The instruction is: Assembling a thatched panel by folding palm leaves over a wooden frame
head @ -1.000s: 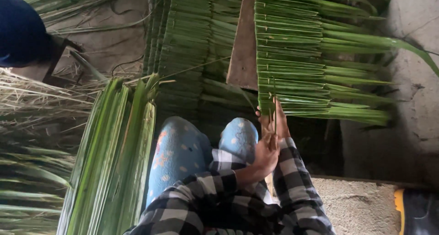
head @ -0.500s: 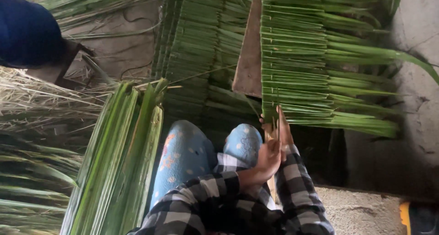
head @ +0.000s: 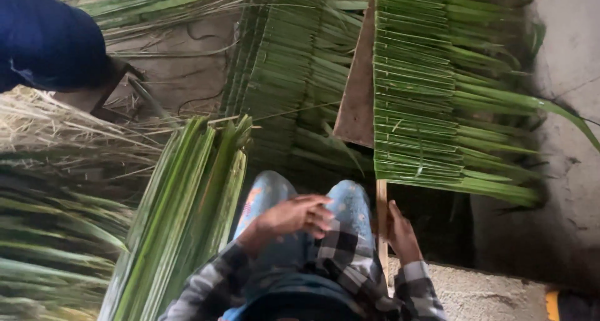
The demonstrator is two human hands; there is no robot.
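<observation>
My right hand is closed around a thin wooden stick that runs up into a panel of folded green palm leaves. The panel's lower edge ends just above that hand. Over my knees in blue patterned trousers hovers my left hand, fingers apart and holding nothing. It is nearest a thick bundle of loose long green leaves leaning at my left side. My sleeves are black-and-white checked.
A brown board lies beside the panel, with a second leaf panel to its left. Dry straw and more leaves pile at the left. Another person in blue is at the top left. Grey concrete floor lies to the right.
Both hands were together at the stick below the panel. My left hand has come off it and moved left over my knees; the right hand stays on the stick.
</observation>
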